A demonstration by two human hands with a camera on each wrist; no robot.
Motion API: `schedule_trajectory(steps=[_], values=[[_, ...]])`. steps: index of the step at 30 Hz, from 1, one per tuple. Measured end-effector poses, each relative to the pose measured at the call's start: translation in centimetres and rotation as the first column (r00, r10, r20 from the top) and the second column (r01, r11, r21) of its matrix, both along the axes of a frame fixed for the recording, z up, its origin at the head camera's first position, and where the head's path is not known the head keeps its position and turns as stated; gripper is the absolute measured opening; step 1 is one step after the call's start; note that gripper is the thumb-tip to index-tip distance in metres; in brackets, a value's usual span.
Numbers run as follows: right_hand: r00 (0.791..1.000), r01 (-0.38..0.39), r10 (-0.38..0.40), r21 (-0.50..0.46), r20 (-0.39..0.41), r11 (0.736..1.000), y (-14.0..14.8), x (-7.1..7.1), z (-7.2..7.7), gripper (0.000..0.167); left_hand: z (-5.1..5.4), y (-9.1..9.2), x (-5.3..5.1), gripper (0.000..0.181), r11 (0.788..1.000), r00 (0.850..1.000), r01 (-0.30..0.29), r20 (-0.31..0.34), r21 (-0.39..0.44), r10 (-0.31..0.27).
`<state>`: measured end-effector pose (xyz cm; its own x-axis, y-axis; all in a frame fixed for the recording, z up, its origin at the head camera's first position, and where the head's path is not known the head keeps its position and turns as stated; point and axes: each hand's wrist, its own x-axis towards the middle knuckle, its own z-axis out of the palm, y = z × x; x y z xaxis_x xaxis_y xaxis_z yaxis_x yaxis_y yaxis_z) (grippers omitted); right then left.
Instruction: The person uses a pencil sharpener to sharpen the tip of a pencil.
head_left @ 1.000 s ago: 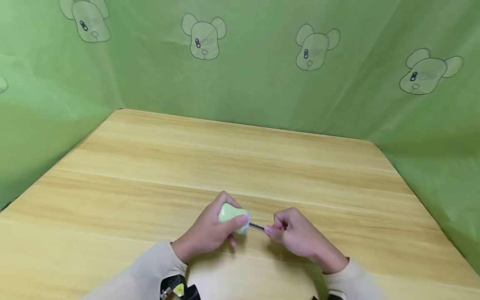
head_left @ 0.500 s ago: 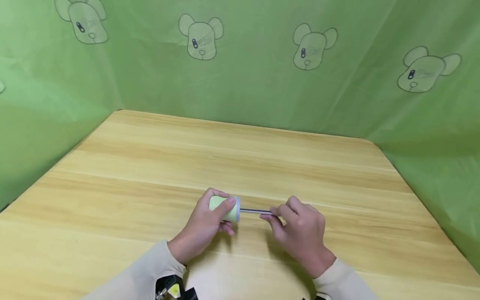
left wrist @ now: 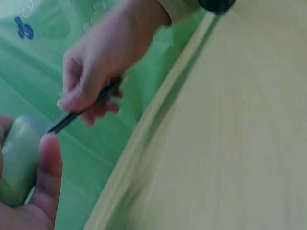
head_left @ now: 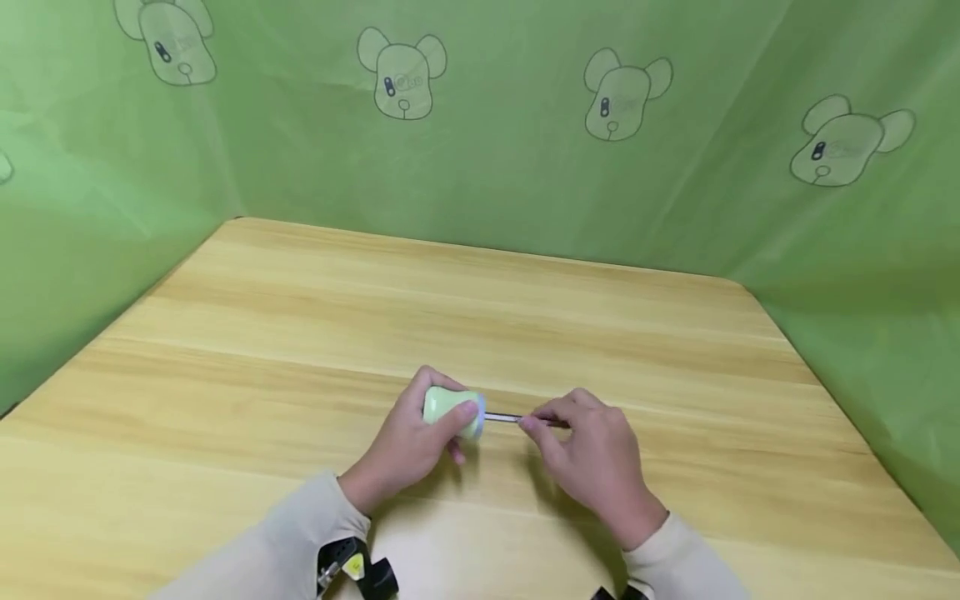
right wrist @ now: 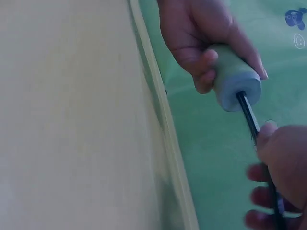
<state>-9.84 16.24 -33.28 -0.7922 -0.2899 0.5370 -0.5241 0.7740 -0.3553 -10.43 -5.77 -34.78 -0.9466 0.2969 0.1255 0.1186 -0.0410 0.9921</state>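
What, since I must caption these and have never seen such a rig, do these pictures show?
No machine here: a person works bare-handed. The head picture looks forward and down; the other two are taken at the left and right wrists. The left hand grips a pale green case with a bluish end face. The right hand pinches a slim, dark, pencil-like stick that enters a hole in that face. Both are held over a wood-grain tabletop; green cloth printed with cartoon animal heads stands behind. I can't tell the case's purpose.
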Motion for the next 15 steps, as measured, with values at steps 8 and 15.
schedule_trajectory(steps=[8,15], values=[[0.957,-0.079,0.069,-0.025,-0.280,0.997,0.5,-0.7,-1.1,0.029,0.0,0.0,0.0,0.032,0.978,0.975,-0.154,0.182,0.145,0.126],[0.950,-0.134,0.119,-0.032,-0.289,0.990,0.7,-0.8,-1.8,0.035,0.0,-0.3,0.3,0.034,0.981,0.974,-0.138,0.200,0.135,0.109]])
